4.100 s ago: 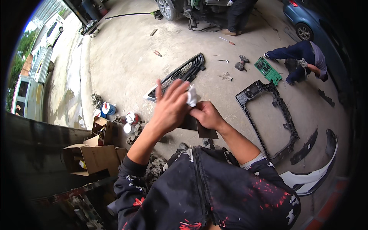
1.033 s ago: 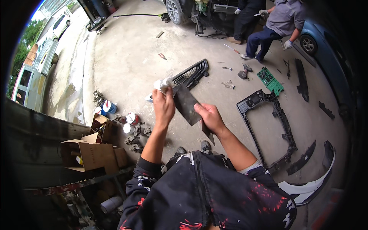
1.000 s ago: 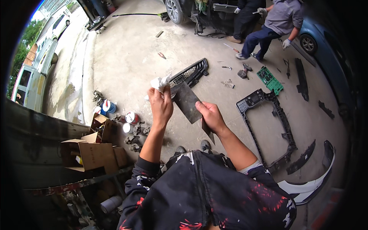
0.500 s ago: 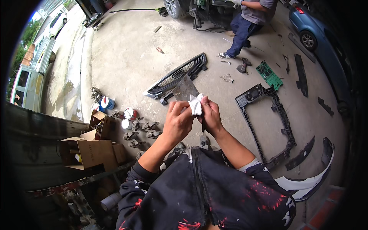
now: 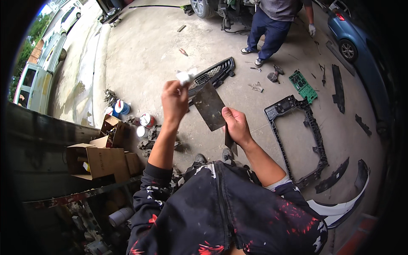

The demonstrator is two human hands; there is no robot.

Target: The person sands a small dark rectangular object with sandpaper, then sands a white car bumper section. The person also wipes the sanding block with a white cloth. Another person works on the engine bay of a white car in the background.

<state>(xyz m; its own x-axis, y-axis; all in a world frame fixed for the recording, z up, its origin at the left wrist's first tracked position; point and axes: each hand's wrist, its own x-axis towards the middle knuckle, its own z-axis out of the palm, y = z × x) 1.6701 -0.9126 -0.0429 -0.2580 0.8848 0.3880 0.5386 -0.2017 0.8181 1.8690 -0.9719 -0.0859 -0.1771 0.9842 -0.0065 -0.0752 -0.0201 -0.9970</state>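
Note:
My left hand (image 5: 174,102) is raised and closed on a crumpled white cloth or tissue (image 5: 184,77), which stands up past the fingertips. In my right hand (image 5: 238,127) is a thin, dark rectangular plate (image 5: 209,107), its surface scuffed and spotted. The right thumb presses on the plate's edge, while the other fingers curl behind it. A second narrow dark blade (image 5: 230,142) sticks out below the same hand; whether it is a separate piece I cannot tell. The cloth and the plate are apart. Beyond them a car grille (image 5: 219,70) lies on the floor, partly covered by hand and plate.
Paint cans (image 5: 147,120) and cardboard boxes (image 5: 106,161) stand at left. On the floor at right lie a black frame (image 5: 280,106), a green tool case (image 5: 302,85), a power drill (image 5: 274,74) and a white-and-black trim piece (image 5: 340,208). A co-worker (image 5: 272,29) stands ahead, near a blue car (image 5: 355,38).
My left hand has lifted the white cloth away from the plate, up and to the left. The right hand still grips the plate, slightly lower and further right. The co-worker has shifted.

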